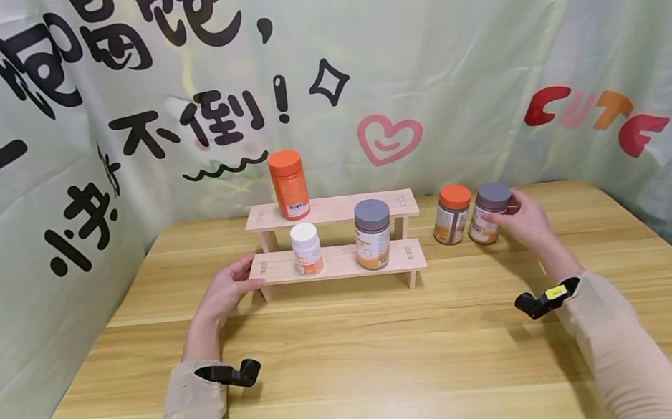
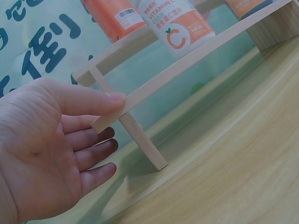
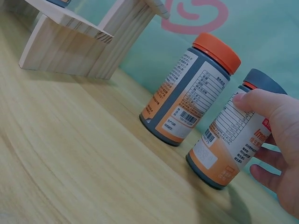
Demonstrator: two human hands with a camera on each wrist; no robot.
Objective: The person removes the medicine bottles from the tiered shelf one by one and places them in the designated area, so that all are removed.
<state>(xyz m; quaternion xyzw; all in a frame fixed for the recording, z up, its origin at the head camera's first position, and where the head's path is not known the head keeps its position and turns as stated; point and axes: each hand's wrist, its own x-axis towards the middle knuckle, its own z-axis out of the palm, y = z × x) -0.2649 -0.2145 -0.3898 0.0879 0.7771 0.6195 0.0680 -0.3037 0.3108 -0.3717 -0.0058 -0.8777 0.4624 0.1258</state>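
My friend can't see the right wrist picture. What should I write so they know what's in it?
A right hand holds a jar with a gray lid at a wooden table. A second jar, with an orange lid, stands beside it, and part of a wooden shelf shows at the upper left.

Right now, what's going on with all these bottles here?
A person's left hand grips the left end of the lower shelf of a two-tier wooden rack. Their right hand holds a gray-capped bottle beside an orange-capped bottle that stands on the wooden table right of the rack. On the lower shelf stand a white vitamin C bottle and a second gray-capped bottle; an orange bottle stands on the upper shelf.
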